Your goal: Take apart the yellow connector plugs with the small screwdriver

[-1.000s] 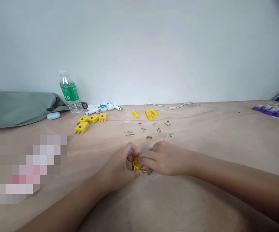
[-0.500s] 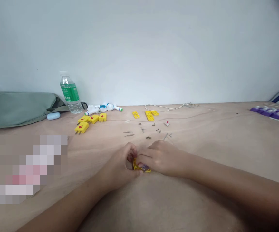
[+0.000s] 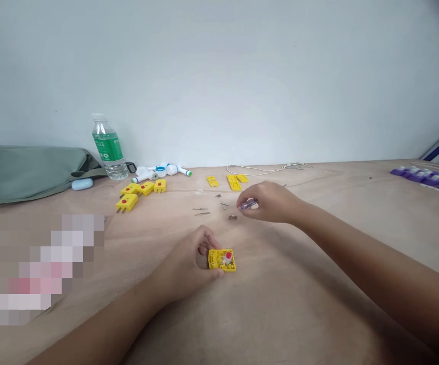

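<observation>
Lying flat on the table (image 3: 311, 299), near the centre: one open, yellow plastic, roughly rectangular housing half (image 3: 214, 260), its long axis seemingly left to right, with a red round button (image 3: 228, 255) showing towards its right end.

Your left hand (image 3: 194, 257): the nearer one, grasping the left part of the housing half, thumb at the near edge, fingers at the far edge. Right edge and button uncovered.

Your right hand (image 3: 267, 203): raised to the far right, well apart from the housing half, grasping a translucent purple tool handle (image 3: 247, 204). From this grip, the housing half lies near and left. The handle slants from near left to far right; what seems its thin metal shaft (image 3: 285, 185) points far right, away from the housing half.

Beyond, left of your right hand: small brassy metal pieces (image 3: 232, 217), thin silver metal strips (image 3: 200, 209).

Far centre: yellow plastic shell pieces (image 3: 234, 182). Far left: yellow plastic plugs with red buttons (image 3: 127, 203).

Room for your right hand: open tabletop right of and nearer than the housing half; the small pieces border the far side.
</observation>
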Action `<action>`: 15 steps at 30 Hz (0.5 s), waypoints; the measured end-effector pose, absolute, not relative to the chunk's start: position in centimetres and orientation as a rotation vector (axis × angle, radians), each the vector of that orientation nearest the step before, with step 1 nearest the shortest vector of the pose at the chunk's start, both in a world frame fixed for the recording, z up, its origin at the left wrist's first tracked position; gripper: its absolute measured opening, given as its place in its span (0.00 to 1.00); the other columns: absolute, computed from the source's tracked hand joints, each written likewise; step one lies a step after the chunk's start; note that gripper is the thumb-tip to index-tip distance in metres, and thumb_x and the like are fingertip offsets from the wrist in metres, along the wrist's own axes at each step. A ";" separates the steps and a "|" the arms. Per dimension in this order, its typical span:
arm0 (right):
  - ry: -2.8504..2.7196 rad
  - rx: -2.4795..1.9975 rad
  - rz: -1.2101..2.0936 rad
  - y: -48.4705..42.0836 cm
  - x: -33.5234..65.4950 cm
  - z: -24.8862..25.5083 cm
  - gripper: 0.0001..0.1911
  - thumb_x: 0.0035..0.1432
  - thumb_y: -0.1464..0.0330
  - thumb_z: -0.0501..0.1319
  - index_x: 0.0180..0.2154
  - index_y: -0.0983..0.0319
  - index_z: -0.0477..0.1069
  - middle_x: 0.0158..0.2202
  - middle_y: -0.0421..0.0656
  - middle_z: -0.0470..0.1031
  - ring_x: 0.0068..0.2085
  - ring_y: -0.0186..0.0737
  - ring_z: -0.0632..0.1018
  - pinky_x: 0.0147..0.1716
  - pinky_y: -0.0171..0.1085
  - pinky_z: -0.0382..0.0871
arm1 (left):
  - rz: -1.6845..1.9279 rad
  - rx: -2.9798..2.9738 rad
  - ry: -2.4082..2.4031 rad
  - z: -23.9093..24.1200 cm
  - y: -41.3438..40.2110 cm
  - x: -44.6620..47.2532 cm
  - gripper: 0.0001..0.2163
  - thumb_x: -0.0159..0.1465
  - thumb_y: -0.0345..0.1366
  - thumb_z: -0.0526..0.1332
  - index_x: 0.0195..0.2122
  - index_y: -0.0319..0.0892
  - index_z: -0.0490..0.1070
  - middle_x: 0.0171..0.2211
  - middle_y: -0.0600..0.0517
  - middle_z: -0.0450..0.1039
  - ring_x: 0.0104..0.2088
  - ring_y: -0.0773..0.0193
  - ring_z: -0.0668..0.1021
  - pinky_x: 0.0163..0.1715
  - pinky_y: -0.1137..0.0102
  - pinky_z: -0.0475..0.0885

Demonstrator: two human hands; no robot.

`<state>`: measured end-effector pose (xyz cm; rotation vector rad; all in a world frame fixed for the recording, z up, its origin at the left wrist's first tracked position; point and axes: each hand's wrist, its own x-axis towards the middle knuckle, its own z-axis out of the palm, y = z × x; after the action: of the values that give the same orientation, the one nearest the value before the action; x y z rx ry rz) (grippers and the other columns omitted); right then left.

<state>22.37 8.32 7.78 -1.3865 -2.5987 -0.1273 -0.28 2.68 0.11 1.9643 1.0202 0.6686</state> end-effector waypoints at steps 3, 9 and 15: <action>-2.664 -1.373 -0.047 9.3 22.9 6.4 0.10 0.49 0.71 0.57 0.32 0.59 0.77 0.32 0.40 0.79 0.33 0.38 0.76 0.29 0.32 0.63 | 0.672 1.964 1.018 0.1 2.7 -0.2 0.15 0.51 0.31 0.64 0.37 0.44 0.60 0.38 0.53 0.70 0.36 0.64 0.68 0.35 0.70 0.64; -2.634 -1.415 -0.070 9.4 22.8 4.5 0.08 0.50 0.67 0.58 0.32 0.57 0.76 0.33 0.38 0.79 0.33 0.37 0.76 0.28 0.33 0.62 | 0.672 1.938 1.011 0.2 2.7 -0.1 0.16 0.50 0.29 0.64 0.37 0.44 0.60 0.37 0.53 0.71 0.35 0.64 0.69 0.34 0.71 0.64; -2.587 -1.369 -0.004 9.4 22.9 4.4 0.08 0.51 0.69 0.58 0.33 0.58 0.76 0.33 0.39 0.79 0.33 0.37 0.76 0.30 0.32 0.63 | 0.669 1.935 1.013 0.3 2.6 -0.2 0.15 0.50 0.30 0.64 0.37 0.44 0.60 0.37 0.53 0.71 0.35 0.64 0.69 0.34 0.71 0.64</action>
<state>22.88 9.37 4.37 -1.3689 -2.5865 -0.0045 -0.20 2.62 0.25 1.9347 1.0126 0.6689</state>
